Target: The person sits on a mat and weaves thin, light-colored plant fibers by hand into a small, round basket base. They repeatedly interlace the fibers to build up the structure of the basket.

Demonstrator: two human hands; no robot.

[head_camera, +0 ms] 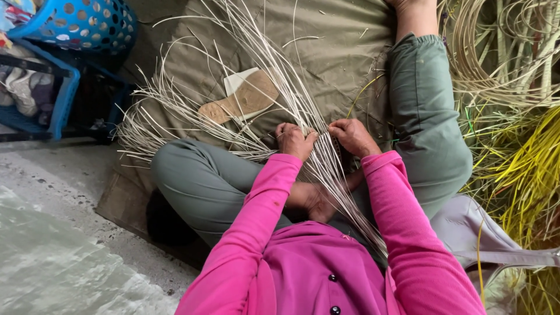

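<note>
Blue perforated basket (81, 23), yellow cane bundle (525, 169)

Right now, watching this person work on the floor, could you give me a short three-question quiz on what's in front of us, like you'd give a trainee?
1. True or false: both the left hand and the right hand grip the bundle of pale strips over the lap.
2. What lies on the olive cloth just beyond the hands? A) a brown shoe sole B) a pair of scissors C) a cup
3. Fill in: the perforated basket at the top left is ____ in colour.

Key: 1 true; 2 A; 3 blue.
</note>
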